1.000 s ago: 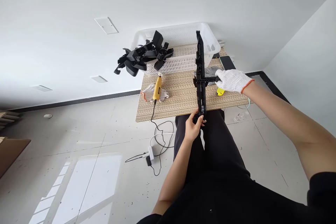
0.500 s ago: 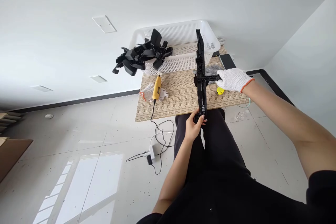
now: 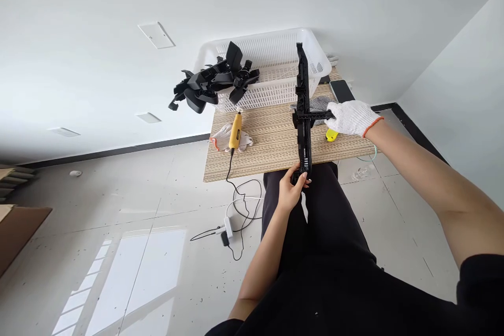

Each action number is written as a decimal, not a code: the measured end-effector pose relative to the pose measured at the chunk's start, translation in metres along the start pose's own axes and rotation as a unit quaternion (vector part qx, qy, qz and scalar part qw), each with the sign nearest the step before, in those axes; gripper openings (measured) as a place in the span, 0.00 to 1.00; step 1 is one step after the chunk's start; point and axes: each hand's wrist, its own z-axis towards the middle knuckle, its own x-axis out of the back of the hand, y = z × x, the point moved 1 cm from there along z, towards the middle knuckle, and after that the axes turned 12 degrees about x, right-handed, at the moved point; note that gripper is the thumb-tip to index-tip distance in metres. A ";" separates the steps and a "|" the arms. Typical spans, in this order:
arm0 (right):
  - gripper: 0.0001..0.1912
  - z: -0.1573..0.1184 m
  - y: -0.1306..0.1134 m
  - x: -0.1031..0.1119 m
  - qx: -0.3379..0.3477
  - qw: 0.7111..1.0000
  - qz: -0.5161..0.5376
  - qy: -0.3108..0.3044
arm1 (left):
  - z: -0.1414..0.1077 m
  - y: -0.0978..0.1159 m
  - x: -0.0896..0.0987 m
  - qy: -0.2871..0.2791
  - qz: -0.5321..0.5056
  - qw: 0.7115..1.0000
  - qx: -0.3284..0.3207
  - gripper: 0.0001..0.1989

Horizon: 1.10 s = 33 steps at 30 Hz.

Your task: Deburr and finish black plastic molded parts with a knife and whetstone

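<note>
A long black plastic part with a short ribbed crosspiece stands out over the table's front edge, reaching up past the basket. My left hand, bare, pinches its near end just above my lap, thumb on top. On the right, my right hand in a white knit glove with an orange cuff is closed on the outer end of the crosspiece; its fingertips are partly hidden. Whether the crosspiece is one with the long part, I cannot tell. Just below the gloved hand lies a small yellow object.
A white plastic basket stands at the back of the wooden table, with a heap of black plastic parts at its left. A corded yellow rotary tool rests on a glove. A dark phone lies right. Cables and a power strip are on the floor.
Both hands keep their hold on the black part. The part and the gloved hand appear shifted very slightly to the right; little else differs.
</note>
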 end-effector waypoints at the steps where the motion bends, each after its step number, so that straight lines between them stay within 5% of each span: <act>1: 0.25 0.000 0.000 -0.001 -0.006 1.000 0.006 0.003 | 0.000 0.000 0.000 0.000 0.000 1.000 0.000 0.31; 5: 0.37 0.000 0.000 -0.001 -0.033 0.999 0.022 0.019 | 0.000 0.000 0.000 0.002 -0.003 1.000 -0.003 0.31; 11: 0.36 -0.004 -0.002 0.011 -0.086 0.995 0.040 0.042 | -0.002 0.003 -0.001 0.009 -0.004 1.000 -0.007 0.32; 21: 0.33 -0.037 -0.051 -0.006 0.028 0.998 -0.053 0.015 | 0.000 0.002 0.001 0.035 -0.027 0.999 -0.021 0.33; 33: 0.27 -0.047 -0.052 -0.028 0.086 0.991 -0.079 -0.060 | 0.000 -0.004 0.004 0.058 -0.055 0.996 -0.046 0.42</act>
